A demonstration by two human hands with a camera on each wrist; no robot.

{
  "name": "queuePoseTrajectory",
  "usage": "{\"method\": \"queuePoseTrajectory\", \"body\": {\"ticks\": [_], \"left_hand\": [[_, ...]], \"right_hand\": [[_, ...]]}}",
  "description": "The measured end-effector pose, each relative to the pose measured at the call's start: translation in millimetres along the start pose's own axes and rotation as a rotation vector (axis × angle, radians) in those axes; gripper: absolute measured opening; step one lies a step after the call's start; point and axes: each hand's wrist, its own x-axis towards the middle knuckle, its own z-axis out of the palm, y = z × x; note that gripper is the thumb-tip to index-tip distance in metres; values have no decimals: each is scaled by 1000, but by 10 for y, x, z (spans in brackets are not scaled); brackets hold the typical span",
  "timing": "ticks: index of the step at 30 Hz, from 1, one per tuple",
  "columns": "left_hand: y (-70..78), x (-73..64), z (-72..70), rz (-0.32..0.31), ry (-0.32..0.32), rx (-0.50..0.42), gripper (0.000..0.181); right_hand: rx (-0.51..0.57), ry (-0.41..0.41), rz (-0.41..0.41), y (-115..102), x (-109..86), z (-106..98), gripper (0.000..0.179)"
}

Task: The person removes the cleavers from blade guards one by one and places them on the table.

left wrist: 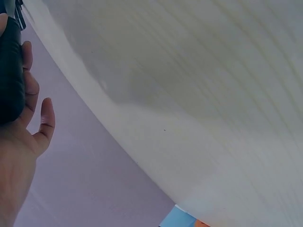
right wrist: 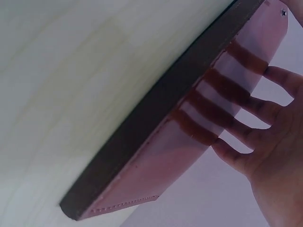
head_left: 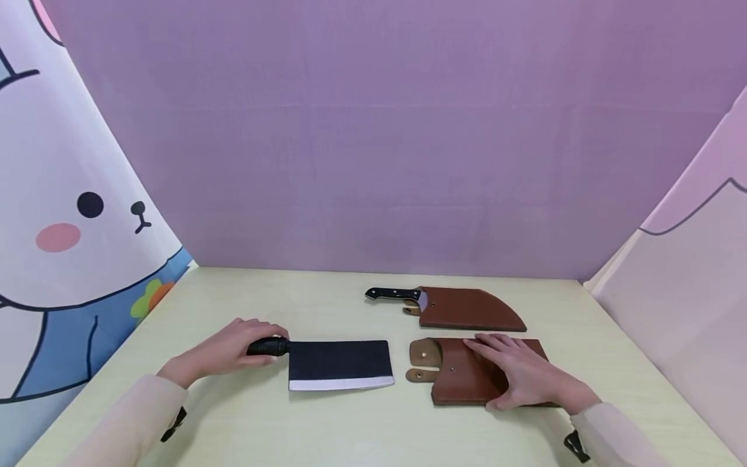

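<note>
My left hand [head_left: 251, 344] grips the black handle [head_left: 265, 346] of a cleaver [head_left: 340, 360], fingers and thumb on either side of it. The cleaver's broad dark blade points right, its bright edge toward me. In the left wrist view the handle [left wrist: 10, 71] lies along the palm. On the right, a brown leather knife sheath [head_left: 467, 383] lies on the table, mouth facing the blade, its snap straps [head_left: 424, 374] undone. My right hand [head_left: 522, 370] rests over it, fingers spread, thumb by the near edge. The right wrist view shows fingertips touching the sheath's surface [right wrist: 151, 165].
Behind the sheath lies a second knife with a black riveted handle [head_left: 392, 294], its blade mostly inside a curved brown sheath [head_left: 469, 308]. The pale wooden table [head_left: 350, 434] ends at a purple backdrop [head_left: 373, 162]. A cartoon-printed cloth [head_left: 58, 149] hangs at the left.
</note>
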Motion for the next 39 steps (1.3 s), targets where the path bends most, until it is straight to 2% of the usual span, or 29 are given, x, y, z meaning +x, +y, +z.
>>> {"method": "queuePoseTrajectory", "body": {"ticks": [5,12,21,39], "left_hand": [[-45,-11,6,7,-3,2,37],[-88,-25,27,-15,-36,-27,37],[-116,-57,113,-12,-34,-30,38],[-75,-66,154,-29,-40,8,38]], "right_hand": [[24,-27,17,-16,2,-8,98],[36,-50,31,-17,10,-3,98],[69,-80,46,-16,18,-1,99],[137,-122,62,31,25,21,99]]}}
